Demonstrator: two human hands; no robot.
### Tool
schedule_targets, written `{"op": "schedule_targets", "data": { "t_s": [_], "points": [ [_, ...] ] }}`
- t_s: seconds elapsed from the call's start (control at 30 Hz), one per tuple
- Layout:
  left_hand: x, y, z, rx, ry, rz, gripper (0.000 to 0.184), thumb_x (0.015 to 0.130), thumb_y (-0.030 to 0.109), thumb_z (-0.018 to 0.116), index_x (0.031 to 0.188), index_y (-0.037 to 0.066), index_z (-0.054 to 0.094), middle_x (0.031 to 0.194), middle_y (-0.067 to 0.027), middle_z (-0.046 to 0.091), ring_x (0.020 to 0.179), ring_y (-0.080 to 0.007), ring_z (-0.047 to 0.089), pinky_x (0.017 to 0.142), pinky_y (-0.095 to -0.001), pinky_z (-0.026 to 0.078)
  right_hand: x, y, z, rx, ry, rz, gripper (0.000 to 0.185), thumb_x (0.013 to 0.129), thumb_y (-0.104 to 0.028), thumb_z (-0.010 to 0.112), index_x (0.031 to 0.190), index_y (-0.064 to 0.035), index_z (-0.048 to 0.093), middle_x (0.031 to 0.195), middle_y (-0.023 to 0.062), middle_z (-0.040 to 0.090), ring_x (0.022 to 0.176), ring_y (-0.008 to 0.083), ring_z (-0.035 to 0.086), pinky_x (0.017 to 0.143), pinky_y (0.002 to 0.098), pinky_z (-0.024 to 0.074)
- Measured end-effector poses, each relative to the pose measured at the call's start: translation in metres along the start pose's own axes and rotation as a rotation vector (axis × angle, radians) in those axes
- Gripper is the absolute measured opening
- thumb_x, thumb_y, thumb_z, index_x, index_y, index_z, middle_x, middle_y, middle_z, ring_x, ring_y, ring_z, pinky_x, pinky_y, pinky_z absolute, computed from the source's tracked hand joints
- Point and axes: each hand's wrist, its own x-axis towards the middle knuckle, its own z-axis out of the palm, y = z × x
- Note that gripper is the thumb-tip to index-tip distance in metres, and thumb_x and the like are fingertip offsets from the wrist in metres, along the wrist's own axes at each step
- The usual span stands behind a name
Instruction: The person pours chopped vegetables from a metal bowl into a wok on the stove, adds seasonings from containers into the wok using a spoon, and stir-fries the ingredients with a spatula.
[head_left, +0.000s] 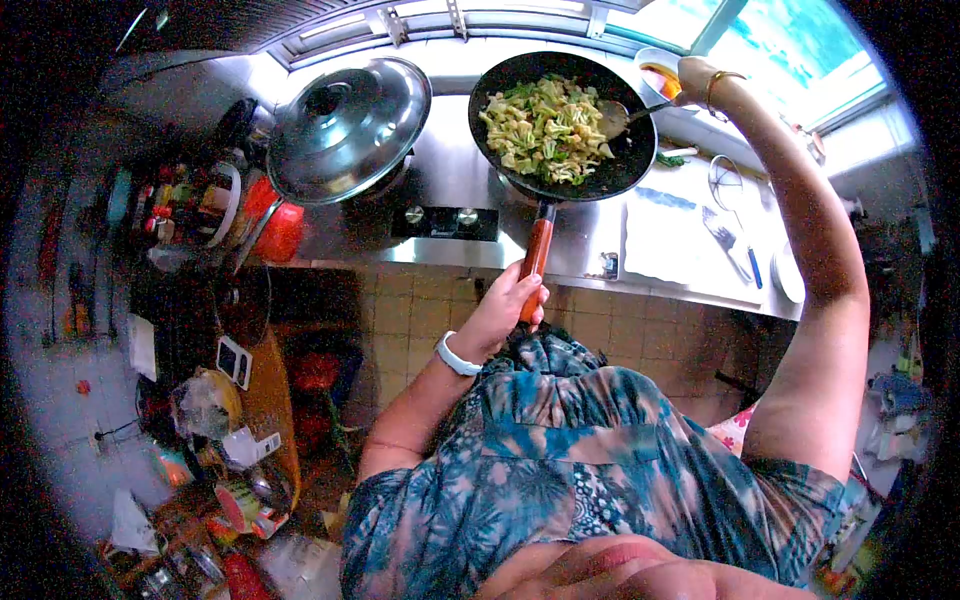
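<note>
My left hand is wrapped round the brown wooden handle of a black wok on the stove. Chopped, pale green and yellowish vegetables lie in the wok. Over the wok's right rim, my right hand is closed on the handle of a metal spatula, whose head rests at the right edge of the vegetables. Just beyond that hand is a white bowl with something orange in it, partly hidden by the fingers.
A large pot with a domed metal lid stands left on the steel stove. On the right counter are a white board or cloth, a wire strainer and a fork-like utensil. Bottles and jars crowd the left.
</note>
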Motion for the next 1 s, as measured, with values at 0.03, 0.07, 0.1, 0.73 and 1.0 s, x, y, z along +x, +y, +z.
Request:
{"op": "schedule_targets", "data": {
  "t_s": [0.03, 0.07, 0.1, 0.73, 1.0],
  "points": [
    [-0.001, 0.0, 0.0, -0.005, 0.006, 0.002, 0.026, 0.099, 0.024, 0.044, 0.119, 0.007, 0.04, 0.082, -0.0028, 0.053, 0.06, -0.0098, 0.054, 0.048, -0.0254, 0.046, -0.008, -0.011, -0.008, -0.003, 0.0, -0.007, 0.021, 0.081, -0.019, 0.069, 0.09, -0.0003, 0.068, 0.07, 0.0126, 0.066, 0.064, 0.0248, 0.066, 0.061, 0.0391, 0.0528],
    [-0.002, 0.001, 0.001, 0.012, 0.012, -0.007, 0.025, 0.099, 0.024, 0.044, 0.118, 0.008, 0.041, 0.082, -0.0022, 0.054, 0.059, -0.0092, 0.054, 0.049, -0.0252, 0.047, -0.019, -0.021, -0.015, 0.041, -0.017, -0.026, 0.026, 0.073, -0.022, 0.075, 0.088, -0.0016, 0.069, 0.076, 0.0135, 0.067, 0.067, 0.0256, 0.066, 0.064, 0.0386, 0.0523],
    [-0.002, 0.002, 0.002, 0.032, 0.015, -0.015, 0.025, 0.099, 0.025, 0.044, 0.117, 0.009, 0.041, 0.082, -0.0017, 0.055, 0.059, -0.0087, 0.053, 0.05, -0.025, 0.047, -0.026, -0.027, -0.021, 0.084, -0.032, -0.041, 0.032, 0.065, -0.024, 0.081, 0.087, -0.0028, 0.07, 0.082, 0.0144, 0.068, 0.07, 0.0265, 0.066, 0.068, 0.0381, 0.0518],
    [0.001, -0.003, 0.001, -0.005, 0.031, 0.001, 0.022, 0.098, 0.023, 0.045, 0.114, 0.008, 0.042, 0.081, -0.0017, 0.054, 0.058, -0.0084, 0.053, 0.047, -0.025, 0.047, -0.085, -0.143, -0.089, -0.058, 0.144, -0.264, 0.024, 0.079, -0.025, 0.068, 0.089, -0.0036, 0.068, 0.088, 0.0162, 0.068, 0.082, 0.0322, 0.067, 0.07, 0.0407, 0.0549],
    [-0.001, -0.007, 0.001, -0.057, 0.058, 0.047, 0.026, 0.098, 0.021, 0.044, 0.12, 0.005, 0.042, 0.082, -0.0027, 0.053, 0.058, -0.0086, 0.053, 0.047, -0.0245, 0.044, -0.105, -0.068, -0.04, -0.119, 0.243, -0.25, 0.021, 0.081, -0.024, 0.06, 0.081, -0.0055, 0.07, 0.076, 0.015, 0.068, 0.075, 0.0309, 0.068, 0.066, 0.0414, 0.0556]
  ]
}}
